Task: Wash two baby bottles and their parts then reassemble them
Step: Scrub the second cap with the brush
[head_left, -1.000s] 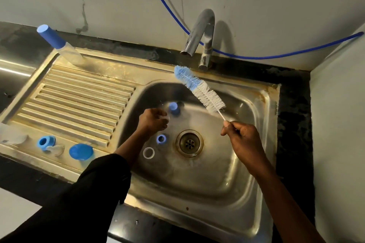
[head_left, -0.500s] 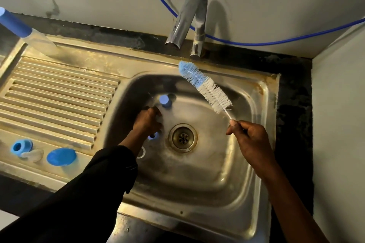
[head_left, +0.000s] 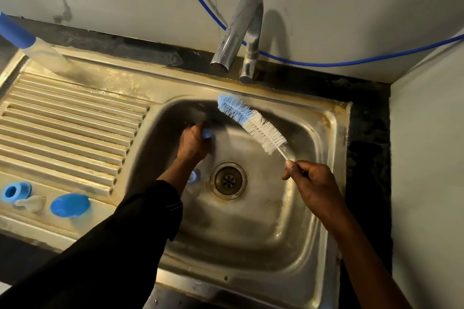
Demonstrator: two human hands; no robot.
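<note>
A loose black sleeve [head_left: 113, 246] covers the left arm, its hemmed cuff [head_left: 173, 208] (a faint line of stitching shows near the edge) ending short of the left hand [head_left: 192, 144]; the right forearm [head_left: 364, 258] and right hand [head_left: 313, 183] are bare

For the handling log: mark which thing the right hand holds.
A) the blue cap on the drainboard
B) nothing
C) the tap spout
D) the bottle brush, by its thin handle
D: the right hand pinches the thin handle of the bottle brush, bristles raised over the sink; the left hand grips a blue part in the basin.
</note>
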